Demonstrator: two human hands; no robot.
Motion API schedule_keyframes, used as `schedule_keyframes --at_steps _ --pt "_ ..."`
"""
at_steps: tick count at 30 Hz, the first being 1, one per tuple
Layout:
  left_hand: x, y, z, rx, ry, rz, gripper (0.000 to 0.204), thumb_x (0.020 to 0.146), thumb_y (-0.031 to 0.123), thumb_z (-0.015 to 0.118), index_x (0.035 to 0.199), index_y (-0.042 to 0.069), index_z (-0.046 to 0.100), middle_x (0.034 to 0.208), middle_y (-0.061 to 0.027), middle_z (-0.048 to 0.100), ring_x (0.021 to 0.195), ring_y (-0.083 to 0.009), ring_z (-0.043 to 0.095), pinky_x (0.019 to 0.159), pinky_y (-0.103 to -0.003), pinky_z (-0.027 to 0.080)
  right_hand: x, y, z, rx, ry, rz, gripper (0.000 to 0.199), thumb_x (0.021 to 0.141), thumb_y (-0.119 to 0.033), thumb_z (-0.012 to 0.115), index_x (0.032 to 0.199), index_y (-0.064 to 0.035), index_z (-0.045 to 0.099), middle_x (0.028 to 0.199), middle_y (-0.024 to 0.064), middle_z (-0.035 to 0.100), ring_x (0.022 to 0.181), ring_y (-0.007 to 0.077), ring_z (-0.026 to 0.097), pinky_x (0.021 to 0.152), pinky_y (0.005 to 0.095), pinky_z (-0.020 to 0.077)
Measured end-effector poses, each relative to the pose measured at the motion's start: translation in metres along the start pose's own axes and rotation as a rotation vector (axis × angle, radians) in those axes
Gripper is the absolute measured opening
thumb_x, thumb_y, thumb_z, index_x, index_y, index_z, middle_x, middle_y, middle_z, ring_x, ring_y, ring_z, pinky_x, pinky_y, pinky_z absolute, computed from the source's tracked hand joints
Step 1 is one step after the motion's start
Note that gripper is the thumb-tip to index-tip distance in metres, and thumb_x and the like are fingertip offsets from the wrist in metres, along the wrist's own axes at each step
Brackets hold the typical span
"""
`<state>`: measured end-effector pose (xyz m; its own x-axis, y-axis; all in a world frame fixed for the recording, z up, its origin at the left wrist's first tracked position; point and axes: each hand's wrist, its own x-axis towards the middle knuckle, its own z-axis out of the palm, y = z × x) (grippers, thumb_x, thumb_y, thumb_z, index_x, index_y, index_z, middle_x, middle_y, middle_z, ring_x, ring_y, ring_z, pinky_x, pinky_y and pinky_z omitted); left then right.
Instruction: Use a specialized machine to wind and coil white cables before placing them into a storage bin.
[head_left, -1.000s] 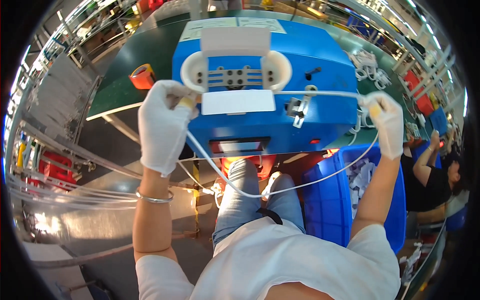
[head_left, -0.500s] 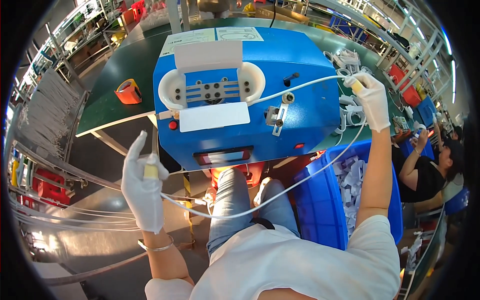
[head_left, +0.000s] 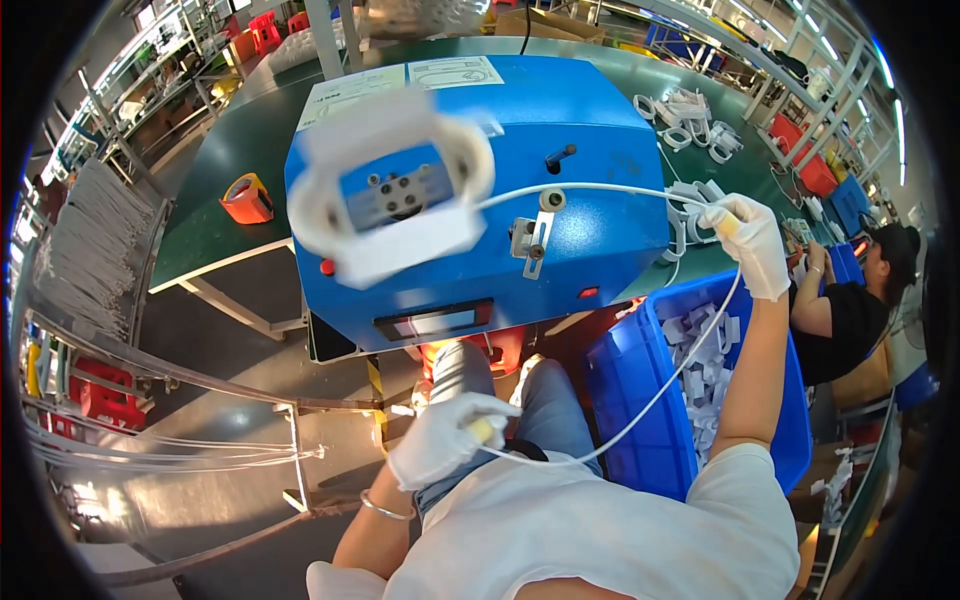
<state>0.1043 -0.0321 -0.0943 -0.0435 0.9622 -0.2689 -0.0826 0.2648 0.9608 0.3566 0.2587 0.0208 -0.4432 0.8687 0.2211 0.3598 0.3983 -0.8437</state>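
Note:
My right hand (head_left: 745,245), in a white glove with yellow on a fingertip, is closed in a pinch on a white cable (head_left: 630,428) right of the blue machine. From there the cable runs left to the white coil on the machine's winding head (head_left: 400,192), which is blurred, with white flaps at its top and bottom. The other stretch sags in a loop over my lap to my left hand (head_left: 445,437), also gloved with a yellow thumb covering. My left fingers are closed on the cable in front of my knees.
The blue winding machine (head_left: 590,130) stands on a green table (head_left: 225,160) with an orange tape roll (head_left: 247,200). White coiled cables (head_left: 685,115) lie at its right. A blue bin (head_left: 640,400) of white pieces is beside my right arm. Another person (head_left: 850,310) sits at far right.
My left hand has moved right and down to my lap, its raised finger now folded in. The winding head was sharp and is now blurred and tilted. My right hand is slightly lower.

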Motion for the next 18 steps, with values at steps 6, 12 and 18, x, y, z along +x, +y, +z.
schedule_keyframes --at_steps 6,12,18 --pt "0.030 -0.049 0.022 0.014 -0.263 0.127 0.031 0.092 0.017 0.058 0.118 0.002 0.058 0.093 -0.0081 0.066 0.081 -0.0116 0.062 0.071 -0.024 0.051 -0.006 -0.007 0.014 0.224 -0.112 0.072 0.018 0.085 -0.017 0.065 0.076 -0.0015 0.061 0.059 -0.0027 0.050 0.040 0.0000 0.035 0.037 0.0167 0.0215" --pt "0.044 -0.104 0.020 0.025 -0.160 -0.057 0.036 0.088 0.017 0.060 0.121 0.001 0.056 0.105 -0.0094 0.064 0.099 -0.0147 0.059 0.091 -0.028 0.045 -0.008 -0.046 0.052 0.223 -0.246 0.103 0.025 0.082 -0.024 0.066 0.077 0.0001 0.061 0.058 0.0008 0.053 0.037 0.0044 0.039 0.036 0.0192 0.0253" --pt "0.040 -0.138 -0.010 0.306 -0.033 -0.148 0.036 0.085 0.021 0.063 0.118 0.007 0.061 0.108 -0.0096 0.064 0.100 -0.0167 0.060 0.089 -0.029 0.045 -0.007 -0.050 0.058 0.166 -0.322 0.009 0.028 0.083 -0.028 0.066 0.077 -0.0006 0.063 0.062 0.0035 0.056 0.037 0.0087 0.046 0.037 0.0201 0.0315"
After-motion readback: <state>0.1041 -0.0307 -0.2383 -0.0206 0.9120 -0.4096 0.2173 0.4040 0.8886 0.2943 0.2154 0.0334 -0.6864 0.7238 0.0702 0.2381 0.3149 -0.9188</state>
